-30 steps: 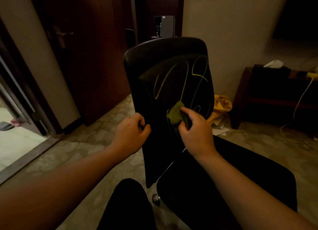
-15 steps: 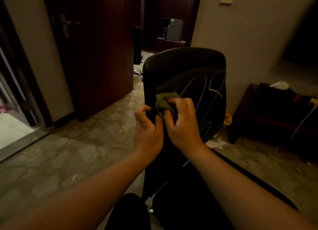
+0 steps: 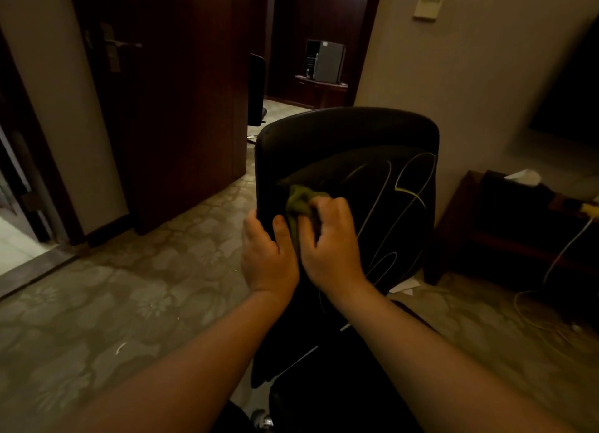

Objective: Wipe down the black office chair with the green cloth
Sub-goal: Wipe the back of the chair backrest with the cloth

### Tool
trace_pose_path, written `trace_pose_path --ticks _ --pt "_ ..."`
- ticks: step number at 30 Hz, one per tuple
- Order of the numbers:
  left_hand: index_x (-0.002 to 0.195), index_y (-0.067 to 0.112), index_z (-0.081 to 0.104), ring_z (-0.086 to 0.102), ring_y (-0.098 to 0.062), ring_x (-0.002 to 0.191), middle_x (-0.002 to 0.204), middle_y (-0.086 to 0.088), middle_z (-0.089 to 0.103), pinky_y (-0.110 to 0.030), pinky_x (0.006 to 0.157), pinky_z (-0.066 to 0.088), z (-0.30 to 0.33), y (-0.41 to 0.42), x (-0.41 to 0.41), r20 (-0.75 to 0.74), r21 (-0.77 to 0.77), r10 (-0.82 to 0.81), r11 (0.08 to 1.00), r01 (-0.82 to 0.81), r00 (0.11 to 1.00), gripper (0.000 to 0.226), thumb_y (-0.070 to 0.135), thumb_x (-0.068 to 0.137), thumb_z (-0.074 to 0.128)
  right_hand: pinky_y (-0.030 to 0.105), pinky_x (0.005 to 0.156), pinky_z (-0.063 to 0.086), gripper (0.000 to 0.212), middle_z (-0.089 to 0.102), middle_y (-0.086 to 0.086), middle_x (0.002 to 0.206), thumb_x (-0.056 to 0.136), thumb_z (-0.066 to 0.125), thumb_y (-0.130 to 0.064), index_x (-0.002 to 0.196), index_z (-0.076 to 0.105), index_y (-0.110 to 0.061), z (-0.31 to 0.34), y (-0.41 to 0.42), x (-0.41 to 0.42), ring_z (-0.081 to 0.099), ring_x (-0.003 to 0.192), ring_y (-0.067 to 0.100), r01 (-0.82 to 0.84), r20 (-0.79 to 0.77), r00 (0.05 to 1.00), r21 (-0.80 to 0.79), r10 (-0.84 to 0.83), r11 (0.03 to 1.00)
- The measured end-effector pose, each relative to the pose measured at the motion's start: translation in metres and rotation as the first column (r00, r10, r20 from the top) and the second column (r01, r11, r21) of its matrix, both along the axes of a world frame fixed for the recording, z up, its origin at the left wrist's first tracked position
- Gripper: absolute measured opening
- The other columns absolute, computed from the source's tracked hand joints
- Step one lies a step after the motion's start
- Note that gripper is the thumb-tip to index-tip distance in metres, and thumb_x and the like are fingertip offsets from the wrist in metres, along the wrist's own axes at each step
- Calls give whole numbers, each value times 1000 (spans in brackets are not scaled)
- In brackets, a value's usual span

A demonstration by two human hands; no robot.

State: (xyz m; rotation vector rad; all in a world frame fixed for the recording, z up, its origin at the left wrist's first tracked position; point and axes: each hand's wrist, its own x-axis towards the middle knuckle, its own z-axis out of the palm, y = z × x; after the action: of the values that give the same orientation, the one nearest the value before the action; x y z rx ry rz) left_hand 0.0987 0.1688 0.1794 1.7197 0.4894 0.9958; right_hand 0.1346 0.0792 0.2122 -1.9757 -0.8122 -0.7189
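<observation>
The black office chair (image 3: 350, 134) stands right in front of me, its backrest facing me with pale scribbled lines across the leather. My right hand (image 3: 330, 248) presses a bunched green cloth (image 3: 299, 201) against the left part of the backrest. My left hand (image 3: 267, 254) grips the backrest's left edge, thumb on the front face and touching the cloth's lower end. The seat shows as a dark mass below my forearms.
A dark wooden door (image 3: 168, 108) stands open at the left, with a doorway behind the chair leading to a second room. A low dark cabinet (image 3: 518, 225) sits at the right against the wall, with a pale cable (image 3: 560, 257) trailing to the floor. Papers (image 3: 405, 285) lie beside the chair.
My right hand has carried the cloth from the backrest's lower middle up and left to its left part. My left hand has slid higher along the edge. My view has tilted up.
</observation>
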Motion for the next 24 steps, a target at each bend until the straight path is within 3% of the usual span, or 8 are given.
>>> trace_pose_path --ticks 3,7,10,13,15,18,21,24 --pt "129 33 39 64 -20 96 116 2 60 -42 75 54 5 4 14 -17 6 -55 998 55 998 46 62 95 31 27 77 48 13 46 -6 101 98 57 -24 110 56 -25 0 -4 21 52 90 15 -3 85 996 -52 8 999" --pt "118 37 40 65 -18 91 107 3 61 -48 75 57 12 8 35 -45 -30 -136 990 135 990 26 55 99 37 40 89 49 21 44 -2 109 97 55 -23 117 57 -24 15 -18 75 48 103 20 208 -30 978 57 -206 976" --pt "119 36 43 66 -16 91 107 3 62 -52 78 59 17 11 48 -71 -94 -208 975 201 976 26 53 99 39 40 97 43 24 43 5 117 96 57 -28 119 56 -24 27 -37 108 40 110 21 450 -208 881 85 -426 889" --pt "131 31 43 62 -14 101 116 3 58 -48 86 58 26 11 59 -27 -64 -234 971 232 972 28 36 103 43 40 95 45 23 45 3 117 95 57 -33 116 58 -26 25 -41 109 40 109 20 431 -102 899 35 -425 902" --pt "143 28 36 56 -16 114 130 1 51 -41 95 53 35 9 66 30 -5 -229 973 229 973 43 22 101 44 39 89 46 23 50 4 112 92 58 -35 113 61 -24 19 -32 100 44 105 22 295 100 952 -60 -288 954" --pt "155 26 24 41 -19 135 150 -3 34 -38 106 45 55 9 77 105 143 -175 977 160 979 63 14 98 47 39 88 45 25 56 8 111 91 62 -32 111 67 -18 13 -22 99 50 106 27 177 333 938 -218 -98 960" --pt "155 25 29 21 -24 146 162 2 14 -45 116 34 71 3 86 107 425 -112 903 56 988 61 16 99 50 39 94 46 27 56 7 118 92 60 -28 115 67 -18 25 -29 115 49 113 25 179 298 945 -120 -136 977" --pt "153 33 35 3 -32 149 164 14 -5 -55 118 31 72 -6 91 -136 592 -60 796 129 989 58 30 98 53 41 100 45 30 52 6 126 95 54 -30 121 66 -21 35 -49 141 46 119 26 257 191 951 -42 -244 966"
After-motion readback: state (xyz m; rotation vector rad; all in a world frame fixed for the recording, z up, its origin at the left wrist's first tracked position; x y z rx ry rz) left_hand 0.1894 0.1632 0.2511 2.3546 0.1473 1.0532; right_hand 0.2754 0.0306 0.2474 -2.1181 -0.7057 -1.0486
